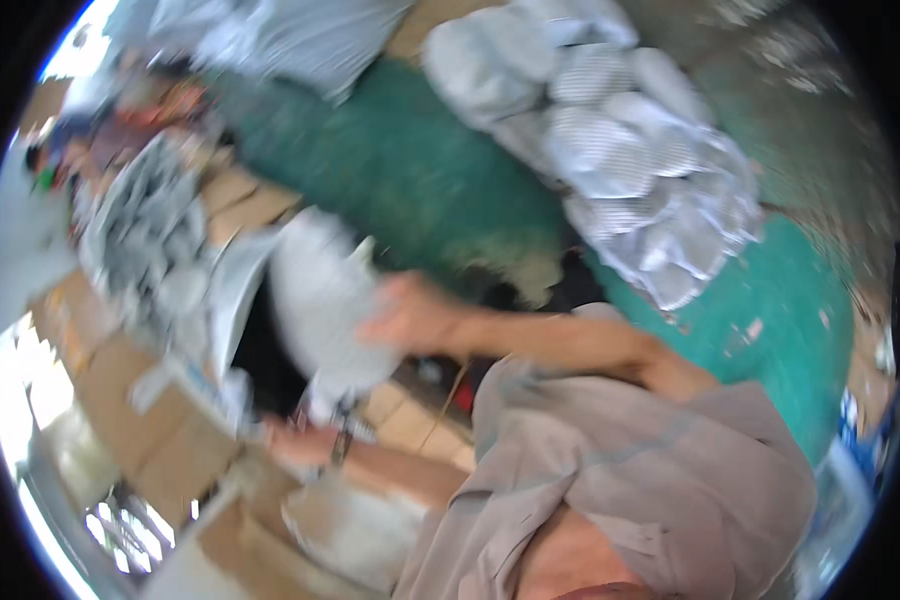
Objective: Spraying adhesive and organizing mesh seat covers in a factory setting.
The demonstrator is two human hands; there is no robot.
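Head view, badly smeared by motion, so we read it with care: our right hand reaches across from about three o'clock toward the centre and presses against a pale grey bag that bulges just left of the middle; the fingers seem wrapped onto its edge, though the blur keeps us from saying how tightly. Our left hand sits lower, near seven o'clock of the bag, wrist banded with a dark strap; it looks curled at the bag's bottom, but we cannot tell whether it truly grips. The bag itself hangs between the two hands, above flattened brown cardboard that fills the eight o'clock side. At ten o'clock a heap of grey bundled pieces lies on more cardboard, and at one o'clock a large clear sack of pale round items rests on the green floor. We judge the step in hand to be lifting or swinging the grey bag, carried by both hands. Whatever follows, in our judgement, calls for a firmer two-handed hold and a steadier head, since the bag looks floppy and could slip sideways toward the cardboard edge.
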